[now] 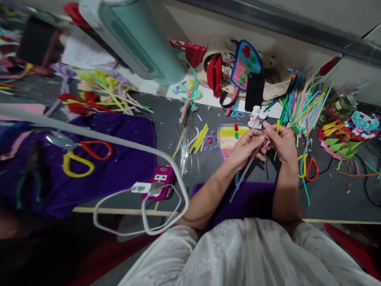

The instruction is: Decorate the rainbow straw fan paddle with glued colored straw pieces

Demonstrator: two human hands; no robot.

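Observation:
My left hand [244,147] and my right hand [282,142] meet above the dark table [333,194], fingers pinched together. Both hold a thin grey pipe cleaner [245,172] that slants down to the left toward a purple cloth [247,198]. My right hand also has a small pink piece [267,124] and a yellow bit [278,126] at its fingertips. Just beyond the hands lies a striped pastel craft piece [229,140] with red and green dots, and a crumpled white paper [257,116].
A bundle of coloured pipe cleaners [303,104] lies at the right, with red-and-yellow scissors [309,167] below. Another pair of scissors [80,153] rests on a purple cloth [125,163] at the left. A white cable [143,198] loops past a magenta power strip [162,180]. A mint-green machine [139,39] stands behind.

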